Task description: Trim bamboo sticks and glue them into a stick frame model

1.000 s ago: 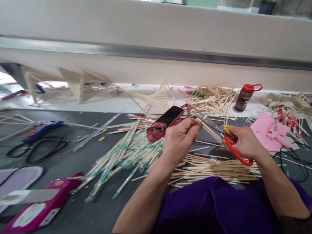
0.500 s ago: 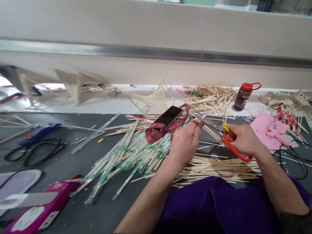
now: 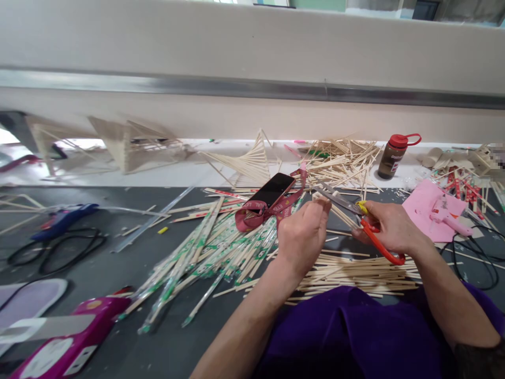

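Note:
My right hand (image 3: 390, 226) grips scissors (image 3: 342, 201) with red and yellow handles, their blades pointing left toward my other hand. My left hand (image 3: 302, 237) is closed in a fist beside the blade tips. Pale stick ends (image 3: 320, 196) show at its fingertips, and thin wooden sticks (image 3: 344, 216) run from the fist toward my right hand, below the blades. My left fingers seem wrapped round these sticks, though the grip itself is hidden. Below both hands lies a row of bare wooden sticks (image 3: 359, 273).
A phone (image 3: 274, 190) with a red strap lies on wrapped chopsticks (image 3: 209, 252). Behind are a stick model (image 3: 252, 160), a loose stick pile (image 3: 343, 158) and a red-capped bottle (image 3: 392, 156). A blue glue gun (image 3: 65, 220) lies left, a pink glue gun (image 3: 450, 218) right.
My left fist has shifted slightly down and right, and more of the pale stick ends shows above it. The scissors remain in my right hand, with barely any movement.

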Motion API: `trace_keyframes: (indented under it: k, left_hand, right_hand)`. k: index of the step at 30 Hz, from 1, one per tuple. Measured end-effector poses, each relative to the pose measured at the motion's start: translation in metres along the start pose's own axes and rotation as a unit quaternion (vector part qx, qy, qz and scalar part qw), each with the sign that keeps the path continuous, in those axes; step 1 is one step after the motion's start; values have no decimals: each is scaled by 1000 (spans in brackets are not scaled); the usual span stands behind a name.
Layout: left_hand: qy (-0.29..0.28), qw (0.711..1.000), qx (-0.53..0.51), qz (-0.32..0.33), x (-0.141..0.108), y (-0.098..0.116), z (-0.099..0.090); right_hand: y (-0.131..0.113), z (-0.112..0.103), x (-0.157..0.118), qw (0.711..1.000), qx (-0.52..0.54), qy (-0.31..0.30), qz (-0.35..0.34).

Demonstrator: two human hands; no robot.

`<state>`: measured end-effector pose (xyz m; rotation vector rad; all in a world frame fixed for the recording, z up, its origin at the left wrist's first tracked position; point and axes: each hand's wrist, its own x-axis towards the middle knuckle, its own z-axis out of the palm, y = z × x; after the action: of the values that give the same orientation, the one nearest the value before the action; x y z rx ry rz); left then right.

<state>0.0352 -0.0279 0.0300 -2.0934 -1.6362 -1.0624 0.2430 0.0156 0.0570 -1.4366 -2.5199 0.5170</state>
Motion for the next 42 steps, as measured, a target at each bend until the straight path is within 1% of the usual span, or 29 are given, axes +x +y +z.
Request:
trace_keyframes:
  k: [4, 8, 12, 14, 16, 17, 19, 22, 26, 30, 32, 36, 40, 41, 42]
  left_hand:
    - [14, 999, 17, 37, -2, 4, 4]
    - [23, 998, 30, 52, -3, 5, 7]
    - [55, 996, 37, 66, -1, 4, 7]
    - [43, 998, 0, 49, 0, 4, 4]
    - [3, 998, -68, 6, 3, 5, -2]
    - [-22, 994, -109, -21, 4, 6, -5]
    - [-72, 974, -197, -82, 8, 9, -11]
    - [-125, 928, -314, -159, 12, 10, -18]
    - [-170, 858, -430, -225, 14, 9, -19]
    - [-215, 763, -542, -279, 14, 7, -18]
    - [-231, 720, -579, -303, 14, 7, -18]
    - [-261, 651, -621, -350, 16, 5, -20]
    - [-319, 546, -675, -380, 18, 3, -18]
    - [-332, 527, -684, -380, 19, 2, -17]
    - [-338, 519, -688, -380, 19, 2, -16]
  right_hand:
    - [-4, -1, -1, 1000, 15, -10, 8]
    - [-6, -2, -2, 1000, 29, -7, 3]
    - [-8, -3, -2, 999, 38, 1, 7]
    - [-8, -3, -3, 999, 37, 3, 5]
    - [-8, -4, -3, 999, 36, 6, 0]
    - [-7, -4, -2, 999, 36, 8, -2]
    - [-6, -4, -2, 999, 37, 10, -4]
    - [-1, -3, -3, 999, 43, 13, -15]
    - [5, -5, -3, 998, 44, 17, -36]
    - [7, -9, -3, 998, 42, 20, -41]
    - [8, -10, -3, 998, 44, 23, -48]
    - [11, -10, -3, 996, 54, 32, -66]
    - [15, -9, -3, 993, 71, 32, -85]
    - [15, -9, -3, 993, 73, 32, -86]
    - [15, -10, -4, 994, 71, 30, -83]
